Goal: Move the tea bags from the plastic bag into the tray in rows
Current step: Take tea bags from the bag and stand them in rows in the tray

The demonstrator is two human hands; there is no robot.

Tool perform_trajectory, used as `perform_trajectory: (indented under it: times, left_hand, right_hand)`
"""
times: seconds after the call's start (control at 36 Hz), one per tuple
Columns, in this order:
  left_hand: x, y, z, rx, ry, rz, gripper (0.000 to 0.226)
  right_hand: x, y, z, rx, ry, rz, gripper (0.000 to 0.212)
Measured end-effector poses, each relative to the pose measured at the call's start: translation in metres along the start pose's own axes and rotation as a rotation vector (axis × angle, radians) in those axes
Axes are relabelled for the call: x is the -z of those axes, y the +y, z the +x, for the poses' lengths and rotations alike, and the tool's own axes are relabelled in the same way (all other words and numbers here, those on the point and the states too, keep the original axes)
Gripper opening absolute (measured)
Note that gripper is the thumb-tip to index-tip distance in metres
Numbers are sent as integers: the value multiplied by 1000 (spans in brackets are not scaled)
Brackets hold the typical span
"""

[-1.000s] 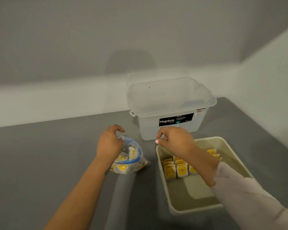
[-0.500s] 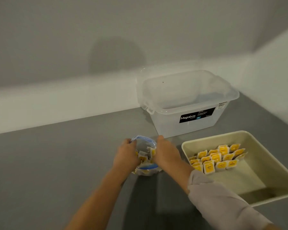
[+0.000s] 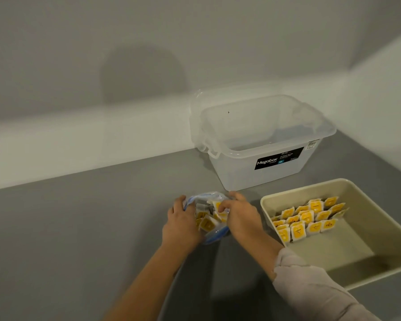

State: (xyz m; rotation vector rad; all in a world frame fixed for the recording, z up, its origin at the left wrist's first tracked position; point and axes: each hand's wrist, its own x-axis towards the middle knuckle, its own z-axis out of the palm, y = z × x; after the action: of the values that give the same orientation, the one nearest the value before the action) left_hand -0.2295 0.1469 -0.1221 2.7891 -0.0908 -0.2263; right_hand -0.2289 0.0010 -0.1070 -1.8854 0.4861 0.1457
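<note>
Picking stage: left hand (image 3: 181,224) is gripping the plastic bag (image 3: 205,218) open, right hand (image 3: 237,215) is seemingly pinching tea bags (image 3: 207,224) inside, next needing transfer to the tray (image 3: 347,249) rows.

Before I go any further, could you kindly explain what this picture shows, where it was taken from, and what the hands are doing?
There is no machine here: a person wears a camera on the head, looking down at their own two hands. On the grey table lie a clear plastic bag with a blue zip, a beige rectangular tray and an open translucent storage box. Yellow-and-white tea bags already stand in rows in the tray. The left hand holds the bag's edge; the right hand reaches into it, its fingers curled around the tea bags inside.
</note>
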Motion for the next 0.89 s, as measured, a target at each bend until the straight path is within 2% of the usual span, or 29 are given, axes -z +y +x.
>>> perform_trajectory:
  times: [0.06,0.08,0.14,0.19,0.25,0.36,0.47,0.53,0.61,0.72,0.89]
  left_hand:
    - [2,1,0,-1,-10,4,95]
    - [3,1,1,0,-12,5,97]
    - [4,1,2,1,-14,5,100]
    - [6,2,3,-1,-16,7,98]
    - [8,2,3,-7,-11,-1,92]
    - [11,3,3,-17,-10,-39,79]
    - [15,4,3,-23,10,-101,68]
    - [18,2,5,-26,19,-185,65]
    - [24,-3,11,-24,59,-306,62]
    - [28,-2,18,-57,100,-347,52]
    - [30,-4,25,-102,122,-311,37]
  right_hand:
    - [-3,1,1,-9,-45,18,56]
    - [-3,2,3,50,-28,-100,54]
    - [-3,1,2,258,22,-579,36]
    - [-4,0,-1,492,71,-864,25]
    - [-8,-2,-1,535,33,-945,29]
    - [-18,-4,4,490,-28,-1092,45]
    - [-19,-11,2,391,-20,-1034,49]
    - [-18,-13,4,405,10,-980,34]
    - [-10,-18,11,370,55,-761,15]
    - [-2,-28,17,333,88,-484,17]
    - [-9,-32,21,315,15,-370,12]
